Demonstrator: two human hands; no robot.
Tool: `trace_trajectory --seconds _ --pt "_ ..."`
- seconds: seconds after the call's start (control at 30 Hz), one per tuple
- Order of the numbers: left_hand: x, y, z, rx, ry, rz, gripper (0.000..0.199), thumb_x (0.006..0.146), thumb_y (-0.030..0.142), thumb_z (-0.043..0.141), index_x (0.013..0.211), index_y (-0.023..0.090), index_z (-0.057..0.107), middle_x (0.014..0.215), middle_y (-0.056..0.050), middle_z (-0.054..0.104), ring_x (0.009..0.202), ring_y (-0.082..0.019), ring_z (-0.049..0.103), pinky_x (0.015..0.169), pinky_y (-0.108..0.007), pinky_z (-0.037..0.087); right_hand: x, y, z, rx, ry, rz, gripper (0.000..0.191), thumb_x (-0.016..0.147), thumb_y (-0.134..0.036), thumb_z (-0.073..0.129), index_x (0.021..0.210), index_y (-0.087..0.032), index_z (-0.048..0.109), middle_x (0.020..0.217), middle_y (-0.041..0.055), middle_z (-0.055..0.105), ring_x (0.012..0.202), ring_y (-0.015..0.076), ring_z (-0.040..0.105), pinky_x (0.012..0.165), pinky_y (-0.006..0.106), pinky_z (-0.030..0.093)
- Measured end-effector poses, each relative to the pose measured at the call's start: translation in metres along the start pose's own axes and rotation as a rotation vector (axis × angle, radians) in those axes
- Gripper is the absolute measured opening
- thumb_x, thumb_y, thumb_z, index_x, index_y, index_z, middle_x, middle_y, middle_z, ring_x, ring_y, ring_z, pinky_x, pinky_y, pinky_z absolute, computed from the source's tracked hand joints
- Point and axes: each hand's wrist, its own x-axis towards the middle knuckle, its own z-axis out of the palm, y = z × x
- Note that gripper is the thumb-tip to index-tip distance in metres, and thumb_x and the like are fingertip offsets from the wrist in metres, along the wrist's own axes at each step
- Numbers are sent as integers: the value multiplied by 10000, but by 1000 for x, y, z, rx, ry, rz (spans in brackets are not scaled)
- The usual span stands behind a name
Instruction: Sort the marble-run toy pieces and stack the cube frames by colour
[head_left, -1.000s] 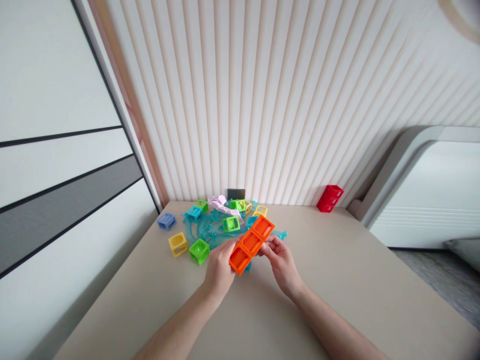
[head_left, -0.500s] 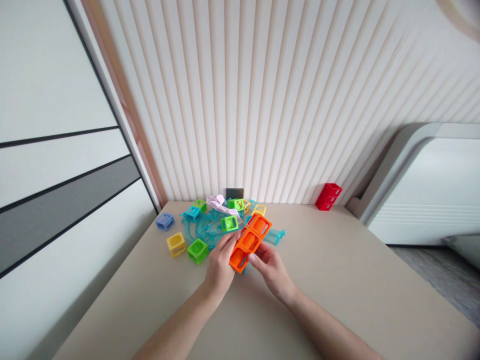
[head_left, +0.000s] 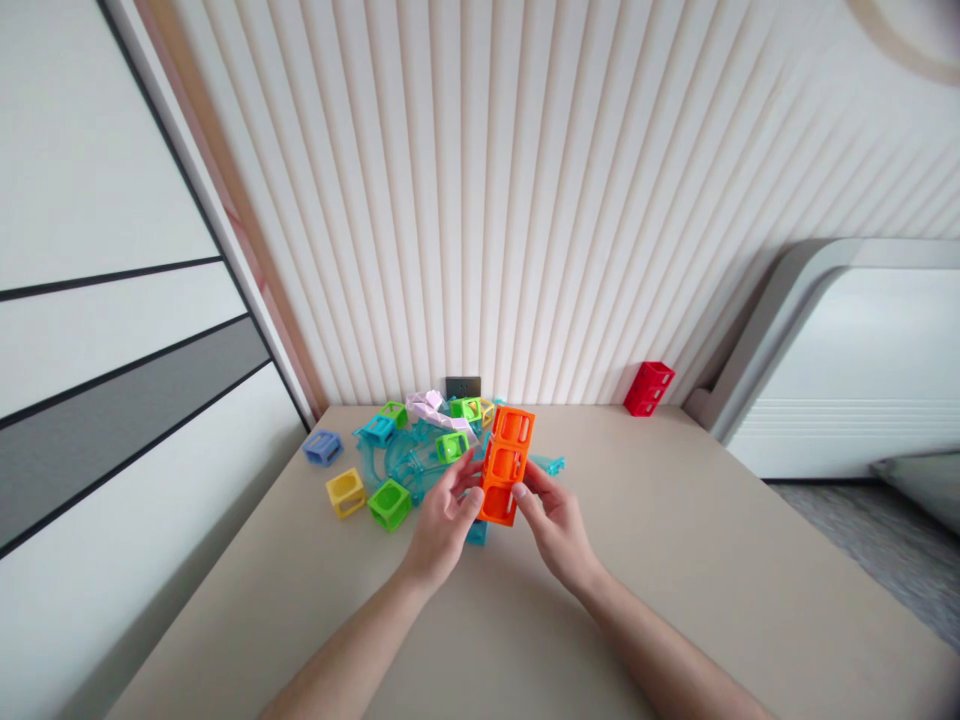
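An orange stack of three hollow toy blocks (head_left: 505,465) is held nearly upright above the table, between my two hands. My left hand (head_left: 442,525) grips its lower left side, thumb in front. On the lower right, my right hand (head_left: 555,525) has its thumb against the front and its fingers partly hidden behind. Just below the stack a teal block (head_left: 477,533) shows in part. Behind my left hand lie clear teal track pieces (head_left: 409,462), a green block (head_left: 451,447) and a pale purple piece (head_left: 442,412).
A green block (head_left: 390,504), a yellow block (head_left: 346,492) and a blue block (head_left: 322,448) sit at the left of the table (head_left: 675,560). A red block stack (head_left: 649,389) stands by the wall at the back right. A black wall socket (head_left: 463,386) is behind the pile.
The orange stack has turned from a rightward slant to nearly upright. My left thumb has come round to its front. The view has shifted slightly.
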Motion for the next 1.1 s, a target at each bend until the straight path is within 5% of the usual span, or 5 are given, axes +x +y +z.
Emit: trace_trajectory --seconds 0.33,0.6,0.9,1.1 --pt "5 -1 0 -125 79 -70 529 784 451 792 1181 119 686 1147 -167 753 1060 -287 713 955 -408 559 -2 6 -2 -172 -17 -82 529 864 -470 716 1339 -246 655 944 27 740 878 229 625 887 389 509" --pt "4 -1 1 -128 154 -83 465 779 427 803 1131 138 712 1138 -150 760 1061 -290 710 942 -383 555 1 9 5 162 -138 39 579 852 -501 740 1369 -278 606 1115 69 729 969 248 664 905 429 541" --pt "2 -3 4 -268 50 -117 450 860 410 733 1244 183 680 1292 -133 697 1200 -290 645 1017 -395 514 6 3 4 321 -26 115 456 808 -466 801 1209 -267 714 1204 60 736 1115 277 649 1007 431 491" --pt "5 -5 2 -452 73 -206 326 828 367 774 1080 162 746 1093 -105 773 1023 -236 716 892 -328 562 5 5 4 356 -100 143 406 859 -500 740 1189 -262 732 1152 60 754 1052 275 672 1008 446 478"
